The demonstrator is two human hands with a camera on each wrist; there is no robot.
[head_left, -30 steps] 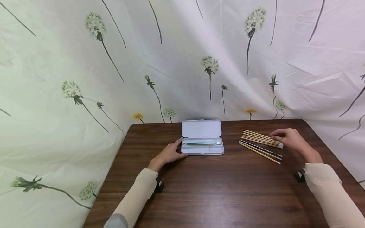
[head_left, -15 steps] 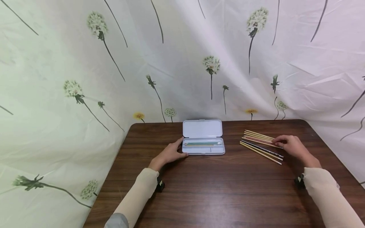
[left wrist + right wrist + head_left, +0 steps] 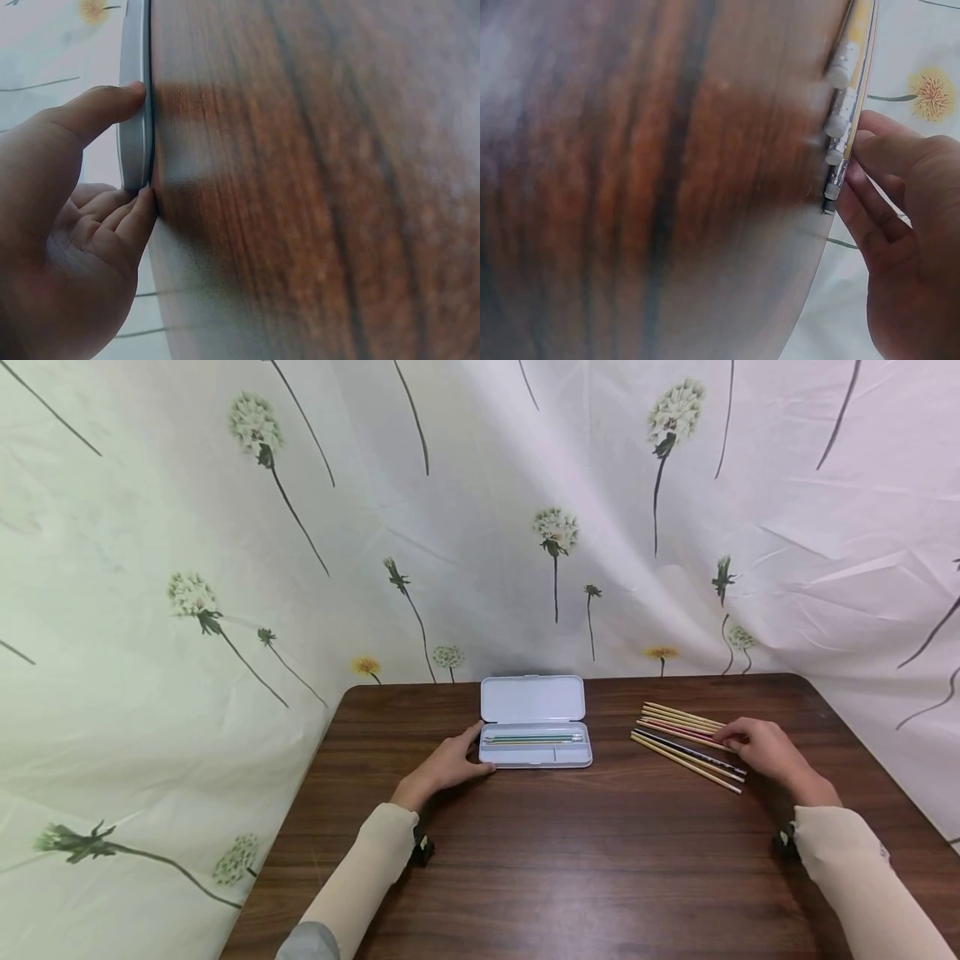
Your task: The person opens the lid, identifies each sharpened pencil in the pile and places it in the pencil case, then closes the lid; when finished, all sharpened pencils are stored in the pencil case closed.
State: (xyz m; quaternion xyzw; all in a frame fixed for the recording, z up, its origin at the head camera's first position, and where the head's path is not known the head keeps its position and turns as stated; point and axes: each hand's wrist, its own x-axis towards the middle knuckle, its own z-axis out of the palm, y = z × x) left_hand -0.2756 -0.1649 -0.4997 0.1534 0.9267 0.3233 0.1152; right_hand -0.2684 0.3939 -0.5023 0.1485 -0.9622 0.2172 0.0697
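Note:
In the head view a white pencil case lies with its lid raised at the back of the table. Several pencils rest in its long rear compartment. My left hand grips the case's left end, thumb along the front side, as the left wrist view confirms on the case. Off to the right, a fan of loose pencils lies on the wood. My right hand pinches a red pencil near its eraser end; its fingertips are partly hidden. White erasers show beside that hand in the right wrist view.
A black pencil and yellow pencils lie in front of the right hand. The dark wooden table ends at a white curtain printed with dandelions, just behind the case.
My right hand has come down and slightly toward me, from the upper pencils onto the red one. The left hand has stayed on the case.

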